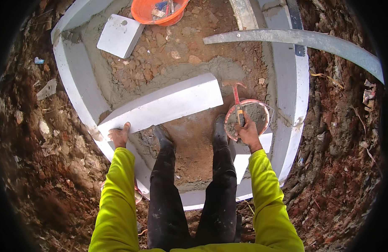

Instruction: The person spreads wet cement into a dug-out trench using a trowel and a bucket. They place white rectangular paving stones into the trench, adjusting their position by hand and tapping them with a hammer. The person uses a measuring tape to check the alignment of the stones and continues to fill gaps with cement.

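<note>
My right hand (247, 129) is closed round the dark handle of a claw hammer (236, 95), whose red head points away from me over a round bucket (260, 112) of wet grey mortar. At the left end of a long white block (168, 102), my left hand (119, 135) rests with its fingers against the block's near side and the thumb apart. The block lies slantwise across a bed of mortar, and its left end meets the outer block wall (78, 67). Its right end stops near the hammer head.
A loose white block (119, 35) lies at the far left beside an orange basin (159, 12) holding tools. A long grey metal strip (303, 38) juts over the right wall. My boots stand on the soil inside the walls; rough reddish earth (337, 168) surrounds them.
</note>
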Motion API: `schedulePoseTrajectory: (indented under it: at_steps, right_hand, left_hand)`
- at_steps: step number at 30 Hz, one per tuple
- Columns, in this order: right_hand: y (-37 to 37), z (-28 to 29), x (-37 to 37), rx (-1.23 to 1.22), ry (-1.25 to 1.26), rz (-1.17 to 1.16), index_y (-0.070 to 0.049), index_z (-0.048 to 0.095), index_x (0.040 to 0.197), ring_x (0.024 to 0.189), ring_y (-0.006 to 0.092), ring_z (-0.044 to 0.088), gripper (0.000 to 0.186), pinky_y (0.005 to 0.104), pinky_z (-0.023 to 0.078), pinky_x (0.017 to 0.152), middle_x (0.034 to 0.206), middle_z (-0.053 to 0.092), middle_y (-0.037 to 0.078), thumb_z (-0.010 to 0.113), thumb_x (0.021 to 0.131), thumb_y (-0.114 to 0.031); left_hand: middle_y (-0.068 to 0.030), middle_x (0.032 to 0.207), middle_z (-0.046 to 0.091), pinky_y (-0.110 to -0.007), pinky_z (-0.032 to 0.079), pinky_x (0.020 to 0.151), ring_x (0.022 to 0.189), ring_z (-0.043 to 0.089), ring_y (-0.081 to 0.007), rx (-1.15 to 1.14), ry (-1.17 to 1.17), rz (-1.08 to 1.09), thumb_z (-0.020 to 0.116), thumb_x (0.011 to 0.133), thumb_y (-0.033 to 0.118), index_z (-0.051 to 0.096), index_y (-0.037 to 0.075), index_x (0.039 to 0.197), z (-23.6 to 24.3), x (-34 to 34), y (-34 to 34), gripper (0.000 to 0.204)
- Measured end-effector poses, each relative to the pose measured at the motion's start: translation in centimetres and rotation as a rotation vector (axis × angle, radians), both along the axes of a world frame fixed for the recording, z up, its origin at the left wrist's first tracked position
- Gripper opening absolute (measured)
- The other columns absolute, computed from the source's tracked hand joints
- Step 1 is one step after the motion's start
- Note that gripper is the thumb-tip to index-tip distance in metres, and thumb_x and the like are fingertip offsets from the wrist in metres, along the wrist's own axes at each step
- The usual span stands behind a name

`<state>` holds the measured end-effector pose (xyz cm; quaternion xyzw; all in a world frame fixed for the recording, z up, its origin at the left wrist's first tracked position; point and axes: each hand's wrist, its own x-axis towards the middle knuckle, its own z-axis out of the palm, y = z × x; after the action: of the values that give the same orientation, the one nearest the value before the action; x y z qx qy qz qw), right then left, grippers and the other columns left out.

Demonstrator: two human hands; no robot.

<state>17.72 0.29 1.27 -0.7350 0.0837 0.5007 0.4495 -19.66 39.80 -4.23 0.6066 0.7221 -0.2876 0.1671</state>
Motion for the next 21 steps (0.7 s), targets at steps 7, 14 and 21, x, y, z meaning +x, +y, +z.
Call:
schedulePoseTrajectory:
  at_steps: [7, 14, 21]
  right_hand:
    - [-0.1, 0.0, 0.7, -0.095, -0.208, -0.292, 0.005, 0.038, 0.140, 0.051, 0.0098, 0.056, 0.056, 0.0256, 0.048, 0.044, 0.075, 0.062, 0.007, 0.060, 0.089, 0.000]
    - [-0.1, 1.3, 2.7, -0.076, -0.029, 0.008, 0.004, 0.035, 0.145, 0.054, 0.0101, 0.058, 0.064, 0.0272, 0.049, 0.046, 0.077, 0.063, 0.006, 0.061, 0.086, 0.001]
    - [0.5, 2.3, 0.2, -0.041, -0.041, 0.161, -0.003, 0.030, 0.150, 0.052, 0.0088, 0.054, 0.070, 0.0227, 0.045, 0.043, 0.075, 0.059, 0.003, 0.057, 0.086, 0.005]
  left_hand:
    - [-0.0515, 0.143, 0.019, -0.049, 0.022, 0.117, 0.141, 0.020, -0.0560, 0.020, -0.058, -0.021, 0.071, 0.066, 0.075, 0.012, -0.027, 0.139, -0.4, 2.0, -0.3, 0.139]
    - [-0.0480, 0.140, 0.029, -0.047, 0.026, 0.115, 0.136, 0.032, -0.0533, 0.002, 0.008, -0.041, 0.071, 0.067, 0.074, 0.016, -0.030, 0.136, 0.8, 0.0, 0.6, 0.136]
    - [-0.0494, 0.147, 0.008, -0.053, 0.010, 0.119, 0.143, 0.007, -0.0567, -0.013, -0.098, 0.094, 0.076, 0.065, 0.069, 0.005, -0.023, 0.143, -0.9, 2.9, -0.5, 0.140]
